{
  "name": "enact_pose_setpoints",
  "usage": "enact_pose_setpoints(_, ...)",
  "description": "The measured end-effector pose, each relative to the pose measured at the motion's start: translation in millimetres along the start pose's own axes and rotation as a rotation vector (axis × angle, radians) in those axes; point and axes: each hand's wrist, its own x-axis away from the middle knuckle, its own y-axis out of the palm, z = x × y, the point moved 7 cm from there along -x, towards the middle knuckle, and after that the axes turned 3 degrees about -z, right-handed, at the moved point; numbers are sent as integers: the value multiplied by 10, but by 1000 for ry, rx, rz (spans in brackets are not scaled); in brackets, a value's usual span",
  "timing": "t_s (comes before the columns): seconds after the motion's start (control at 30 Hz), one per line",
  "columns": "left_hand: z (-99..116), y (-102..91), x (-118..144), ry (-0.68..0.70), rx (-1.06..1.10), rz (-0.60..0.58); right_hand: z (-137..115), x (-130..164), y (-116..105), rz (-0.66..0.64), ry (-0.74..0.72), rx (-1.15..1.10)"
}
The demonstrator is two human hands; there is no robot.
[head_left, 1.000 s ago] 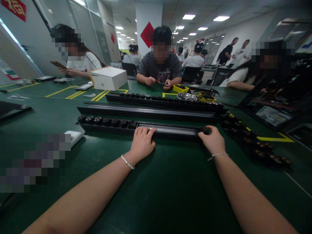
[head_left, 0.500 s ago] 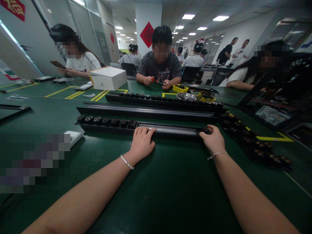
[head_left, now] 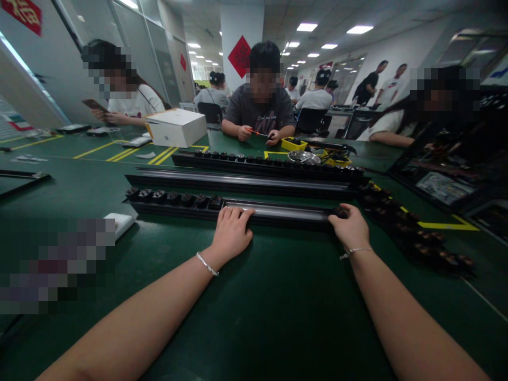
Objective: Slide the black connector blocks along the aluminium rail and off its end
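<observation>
Left hand (head_left: 231, 233) lay palm-down on the near black rail (head_left: 273, 212), fingers (head_left: 238, 214) spread flat over its front edge, pressing rather than wrapping it. Right hand (head_left: 351, 228) sat at the rail's right end, fingers curled around a small dark socket piece (head_left: 340, 212) there; could not tell whether it was seated in the rail or only touching it. Both wrists wore thin silver bracelets.

The near rail lay crosswise on the green surface (head_left: 278, 307), just in front of the person. Its left part carried a row of dark socket modules (head_left: 174, 197); the stretch between the hands was bare and shiny. Behind it lay a second, empty rail (head_left: 242, 182), parallel and close. Behind that was a third rail (head_left: 270, 161), filled end to end with modules. A loose heap of dark modules (head_left: 413, 230) ran along the right, near the right hand.

A white box (head_left: 178, 127) stood further back on the left, and a small white object (head_left: 121, 222) lay left of the near rail. A co-worker across the surface held a red-handled tool (head_left: 256, 133) in both hands. A yellow tray (head_left: 294, 144) and a metal bowl (head_left: 304, 157) sat beside that person.
</observation>
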Motion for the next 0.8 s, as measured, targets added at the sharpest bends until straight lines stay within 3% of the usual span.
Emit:
enact_pose_setpoints(0.37,-8,11,-3,-4,3,-10,100,-85,-69,58,-2,-6)
enact_pose_setpoints(0.63,4,-3,-5,-3,11,-13,185,-104,-262,57,62,43)
enact_pose_setpoints(0.8,4,-5,-2,-8,7,-20,264,-155,-553,195,60,47)
